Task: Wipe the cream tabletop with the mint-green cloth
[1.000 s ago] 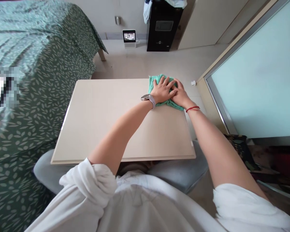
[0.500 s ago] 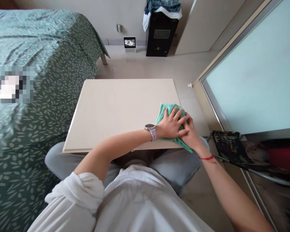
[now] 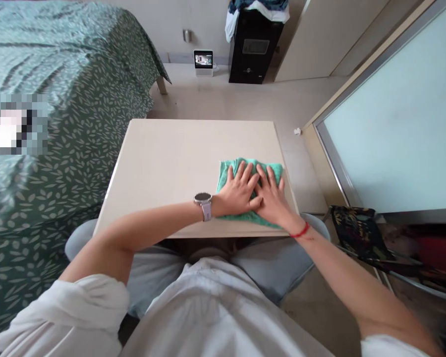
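Note:
A green cloth lies spread on the right part of a cream-coloured low table. Both of my hands press flat on it. My left hand, with a watch at its wrist, has its fingers apart on the cloth. Close against it on the right, my right hand also has spread fingers, and a red string circles that wrist. The fingertips of both hands point toward the table's far side.
A bed with a green leaf-patterned cover stands left of the table. Beyond it are a small screen and a black cabinet with clothes on top. A frosted panel and a dark patterned bag are at the right.
Both hands and the cloth have moved left from the table's right edge. The cloth now lies flatter and wider, and the left hand overlaps the right one less.

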Demonstrator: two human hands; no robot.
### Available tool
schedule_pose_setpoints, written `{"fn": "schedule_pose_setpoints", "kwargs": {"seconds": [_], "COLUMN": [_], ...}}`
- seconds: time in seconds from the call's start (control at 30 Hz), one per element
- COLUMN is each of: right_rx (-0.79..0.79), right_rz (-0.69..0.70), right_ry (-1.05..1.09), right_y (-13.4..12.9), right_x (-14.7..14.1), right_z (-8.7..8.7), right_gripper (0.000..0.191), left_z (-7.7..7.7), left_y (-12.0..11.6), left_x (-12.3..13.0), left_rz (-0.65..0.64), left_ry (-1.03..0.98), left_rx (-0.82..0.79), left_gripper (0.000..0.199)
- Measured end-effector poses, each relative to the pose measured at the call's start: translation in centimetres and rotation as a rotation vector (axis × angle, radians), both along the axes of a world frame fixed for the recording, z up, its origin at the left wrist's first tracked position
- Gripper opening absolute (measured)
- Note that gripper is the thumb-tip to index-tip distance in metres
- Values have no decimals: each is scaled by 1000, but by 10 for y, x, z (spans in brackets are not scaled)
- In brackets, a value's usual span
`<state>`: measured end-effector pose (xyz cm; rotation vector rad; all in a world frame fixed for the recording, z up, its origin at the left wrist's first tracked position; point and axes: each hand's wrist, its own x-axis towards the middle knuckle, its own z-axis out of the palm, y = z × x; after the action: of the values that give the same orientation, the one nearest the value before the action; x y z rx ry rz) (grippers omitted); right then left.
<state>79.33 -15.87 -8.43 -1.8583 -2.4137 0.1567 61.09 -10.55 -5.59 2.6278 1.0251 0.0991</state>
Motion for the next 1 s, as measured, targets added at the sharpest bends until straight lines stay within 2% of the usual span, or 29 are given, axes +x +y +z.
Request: {"fn": "schedule_pose_setpoints", "kwargs": {"seconds": [0.13, 0.23, 0.33, 0.47, 0.6, 0.73, 0.87, 1.0], "right_rx": [1, 23, 3, -9, -44, -24, -28, -39], "right_rz": [35, 45, 16, -1, 11, 23, 5, 24], "right_ry": [27, 57, 54, 45, 18, 32, -18, -26], "right_y": [97, 156, 197, 228, 243, 241, 219, 179], "right_x": [4, 7, 8, 7, 6, 5, -2, -15], "right_z": [-1, -3, 0, 9, 14, 10, 6, 6], "right_gripper": [93, 85, 80, 76, 76, 78, 82, 81], "left_z": [-1, -2, 0, 5, 9, 9, 9, 8], "left_y": [77, 127, 163, 192, 200, 194, 175, 143], "left_x": [3, 8, 13, 17, 18, 16, 7, -7], "left_rz": [93, 144, 177, 176, 212, 225, 212, 183], "left_ry": [-19, -34, -33, -40, -15, -25, 4, 34], "left_rx": [39, 46, 49, 85, 106, 97, 61, 46], "left_gripper": [85, 81, 80, 77, 75, 75, 76, 79]}}
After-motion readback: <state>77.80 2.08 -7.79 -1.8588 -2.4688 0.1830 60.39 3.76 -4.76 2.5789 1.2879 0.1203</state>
